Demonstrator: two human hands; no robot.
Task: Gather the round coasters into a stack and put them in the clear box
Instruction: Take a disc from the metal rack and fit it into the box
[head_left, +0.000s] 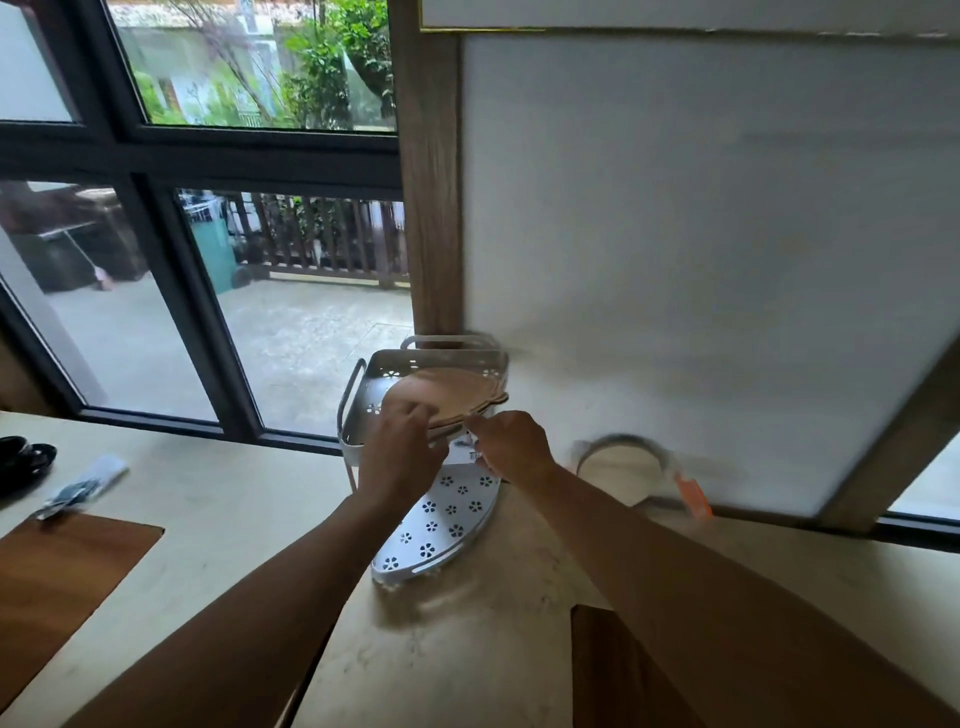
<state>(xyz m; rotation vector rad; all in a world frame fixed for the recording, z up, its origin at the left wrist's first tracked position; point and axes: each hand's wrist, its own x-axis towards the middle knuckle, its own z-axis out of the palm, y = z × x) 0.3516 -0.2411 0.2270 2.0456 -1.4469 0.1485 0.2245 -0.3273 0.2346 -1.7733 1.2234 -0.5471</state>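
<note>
A small stack of brown round coasters (457, 389) lies tilted on the upper tier of a white two-tier corner rack (363, 395) against the wall. My left hand (402, 447) grips the near left edge of the stack. At the stack's near right edge is my right hand (511, 447), its fingers pinched on the coasters. The image is blurred, so the exact number of coasters is unclear. No clear box shows in view.
The rack's lower tier (441, 525) has flower-shaped holes. A round mirror-like object (618, 467) with an orange tag (693, 496) leans on the wall to the right. Brown mats (57, 582) lie on the pale counter, with packaged cutlery (83, 488) and a dark dish (23, 460) at far left.
</note>
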